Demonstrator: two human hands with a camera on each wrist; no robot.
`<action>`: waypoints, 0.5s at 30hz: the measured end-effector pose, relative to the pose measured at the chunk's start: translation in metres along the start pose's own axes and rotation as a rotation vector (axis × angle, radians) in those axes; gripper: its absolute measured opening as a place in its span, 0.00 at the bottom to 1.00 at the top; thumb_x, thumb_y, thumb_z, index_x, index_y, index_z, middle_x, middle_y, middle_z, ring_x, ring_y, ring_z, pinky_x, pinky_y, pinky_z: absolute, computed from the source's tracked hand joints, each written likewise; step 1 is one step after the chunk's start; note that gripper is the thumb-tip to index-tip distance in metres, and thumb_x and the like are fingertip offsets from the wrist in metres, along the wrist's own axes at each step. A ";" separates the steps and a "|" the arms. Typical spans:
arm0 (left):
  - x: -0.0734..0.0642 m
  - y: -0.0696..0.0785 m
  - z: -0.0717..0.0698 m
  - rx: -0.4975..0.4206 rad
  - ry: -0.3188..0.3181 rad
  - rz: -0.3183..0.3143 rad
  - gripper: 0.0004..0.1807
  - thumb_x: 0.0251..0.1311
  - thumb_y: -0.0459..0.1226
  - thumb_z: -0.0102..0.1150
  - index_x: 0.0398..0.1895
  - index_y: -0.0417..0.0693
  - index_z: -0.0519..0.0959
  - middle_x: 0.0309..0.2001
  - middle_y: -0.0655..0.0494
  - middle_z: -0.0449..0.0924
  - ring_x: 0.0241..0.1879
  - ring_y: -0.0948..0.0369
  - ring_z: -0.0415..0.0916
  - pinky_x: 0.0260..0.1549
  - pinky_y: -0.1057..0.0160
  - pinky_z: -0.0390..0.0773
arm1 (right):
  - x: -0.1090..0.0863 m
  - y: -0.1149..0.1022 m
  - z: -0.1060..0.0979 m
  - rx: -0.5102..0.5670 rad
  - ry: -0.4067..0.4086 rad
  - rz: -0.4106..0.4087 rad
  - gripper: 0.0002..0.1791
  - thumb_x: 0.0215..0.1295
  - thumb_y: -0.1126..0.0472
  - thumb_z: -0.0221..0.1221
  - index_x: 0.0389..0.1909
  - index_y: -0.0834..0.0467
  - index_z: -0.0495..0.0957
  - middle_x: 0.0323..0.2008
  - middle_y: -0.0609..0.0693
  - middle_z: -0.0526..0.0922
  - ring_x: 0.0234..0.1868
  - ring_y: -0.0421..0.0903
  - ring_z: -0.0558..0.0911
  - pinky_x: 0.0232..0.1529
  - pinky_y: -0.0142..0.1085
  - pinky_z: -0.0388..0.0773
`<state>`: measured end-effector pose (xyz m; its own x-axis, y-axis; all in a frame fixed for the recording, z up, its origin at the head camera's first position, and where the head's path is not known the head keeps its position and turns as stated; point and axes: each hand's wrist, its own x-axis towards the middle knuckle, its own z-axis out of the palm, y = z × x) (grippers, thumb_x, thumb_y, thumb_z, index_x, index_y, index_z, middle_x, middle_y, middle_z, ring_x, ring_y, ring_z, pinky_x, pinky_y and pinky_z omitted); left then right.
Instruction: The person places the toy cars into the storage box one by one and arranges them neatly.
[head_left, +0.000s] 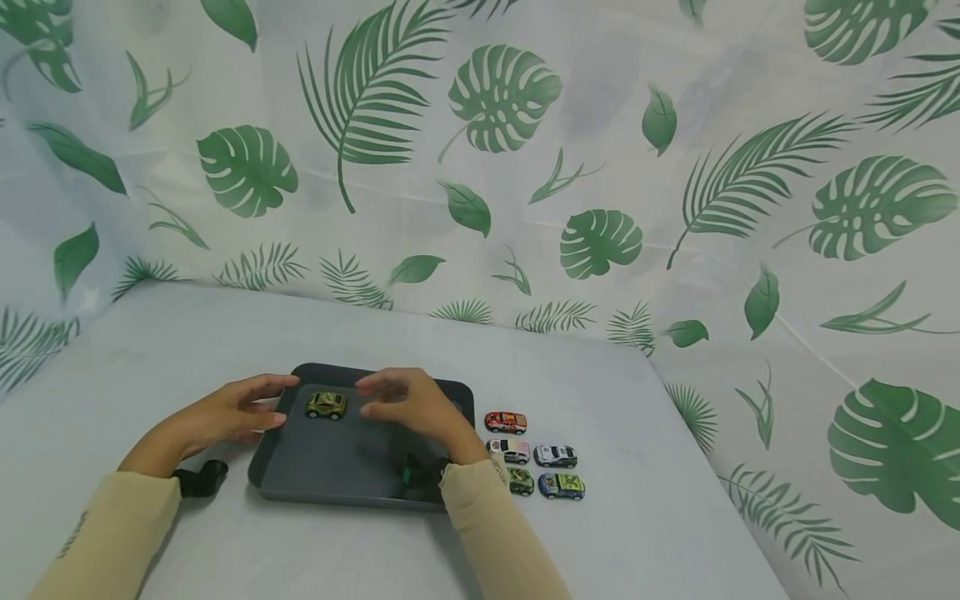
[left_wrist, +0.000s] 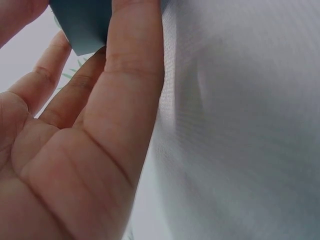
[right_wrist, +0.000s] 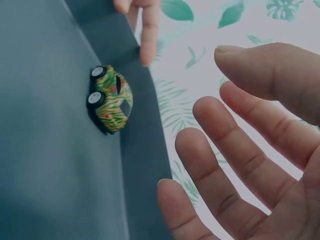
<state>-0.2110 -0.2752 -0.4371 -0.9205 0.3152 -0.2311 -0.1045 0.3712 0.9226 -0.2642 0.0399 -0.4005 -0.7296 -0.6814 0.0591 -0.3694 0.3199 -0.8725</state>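
A dark grey tray [head_left: 322, 475] lies on the white cloth, and a small camouflage-patterned toy car [head_left: 327, 406] stands in its far left part. My left hand [head_left: 221, 417] is at the tray's left side, fingers fairly straight, with fingertips right at the rim; the left wrist view shows them beside a tray corner [left_wrist: 82, 27]. Over the tray's right half hovers my right hand [head_left: 412, 408], thumb and fingers spread apart, nothing between them. In the right wrist view the yellow-green car [right_wrist: 111, 100] sits on its wheels near the tray wall, apart from my right fingers [right_wrist: 197, 150].
Right of the tray stand several toy cars: a red one [head_left: 506, 422], a white-pink one [head_left: 510, 451], a white-black one [head_left: 556, 456], a green one [head_left: 521, 481] and a blue-green one [head_left: 562, 486]. A leaf-patterned curtain [head_left: 420, 208] closes off the back.
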 end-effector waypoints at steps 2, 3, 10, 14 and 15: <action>0.000 0.000 0.000 0.001 0.001 0.000 0.45 0.75 0.40 0.68 0.86 0.35 0.54 0.84 0.25 0.45 0.78 0.24 0.54 0.62 0.34 0.79 | -0.003 -0.001 -0.002 0.010 -0.002 -0.010 0.21 0.73 0.66 0.69 0.64 0.65 0.84 0.61 0.59 0.87 0.53 0.39 0.85 0.54 0.33 0.82; 0.000 0.000 0.000 0.001 0.001 -0.001 0.45 0.75 0.40 0.68 0.86 0.35 0.54 0.84 0.25 0.46 0.78 0.24 0.54 0.62 0.34 0.79 | -0.004 -0.002 -0.002 0.013 -0.001 -0.017 0.21 0.73 0.67 0.69 0.64 0.66 0.84 0.61 0.59 0.87 0.53 0.39 0.85 0.54 0.33 0.82; 0.000 0.000 0.000 0.013 0.007 -0.001 0.46 0.75 0.40 0.69 0.85 0.35 0.54 0.84 0.25 0.46 0.78 0.24 0.55 0.62 0.35 0.80 | -0.014 0.000 -0.007 0.024 0.007 -0.053 0.20 0.74 0.68 0.68 0.64 0.67 0.83 0.61 0.62 0.86 0.54 0.43 0.86 0.55 0.35 0.82; -0.001 0.000 -0.001 0.018 0.005 0.008 0.45 0.76 0.41 0.68 0.85 0.35 0.54 0.84 0.25 0.46 0.77 0.24 0.55 0.62 0.35 0.80 | -0.019 0.003 -0.011 0.025 0.021 -0.061 0.20 0.73 0.68 0.68 0.64 0.67 0.83 0.61 0.62 0.86 0.55 0.45 0.87 0.56 0.36 0.82; -0.001 0.000 -0.001 0.018 0.004 0.009 0.45 0.76 0.40 0.68 0.85 0.34 0.54 0.84 0.25 0.46 0.77 0.24 0.56 0.62 0.35 0.80 | -0.020 0.003 -0.012 0.026 0.025 -0.065 0.20 0.73 0.67 0.68 0.64 0.67 0.83 0.60 0.63 0.86 0.55 0.47 0.87 0.56 0.36 0.82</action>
<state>-0.2105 -0.2763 -0.4367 -0.9229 0.3148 -0.2218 -0.0899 0.3839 0.9190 -0.2576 0.0623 -0.3988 -0.7186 -0.6835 0.1282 -0.4019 0.2578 -0.8786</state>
